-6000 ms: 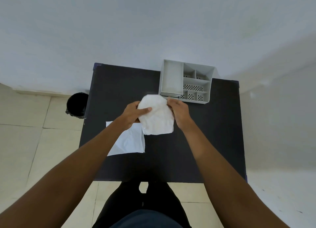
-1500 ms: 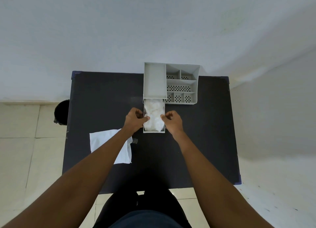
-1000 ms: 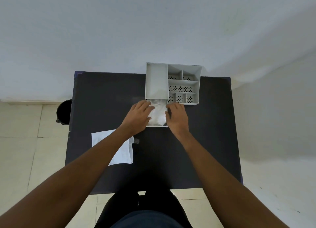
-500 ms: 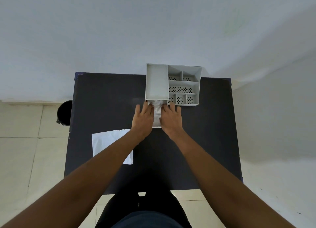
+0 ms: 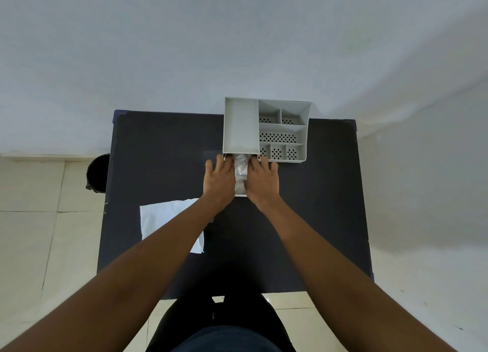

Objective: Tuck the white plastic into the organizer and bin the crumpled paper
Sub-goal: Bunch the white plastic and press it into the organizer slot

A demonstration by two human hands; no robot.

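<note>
A grey organizer [image 5: 282, 129] with several compartments stands at the far edge of the black table [image 5: 163, 151]. Its drawer [image 5: 240, 194] is pulled out toward me, and the white plastic [image 5: 240, 170] lies crumpled inside it. My left hand [image 5: 219, 180] and my right hand [image 5: 262, 180] lie flat, fingers apart, pressing down on the plastic from either side. Only a strip of plastic shows between them. A white sheet of paper [image 5: 163, 217] lies on the table's left part, partly hidden by my left forearm.
A black bin [image 5: 98, 172] stands on the tiled floor just left of the table. A pale wall rises behind the table. My legs show below the table's near edge.
Six seconds ago both hands held the plastic above the table. Since then it went into the pulled-out drawer, and my hands flattened over it, sliding toward the organizer.
</note>
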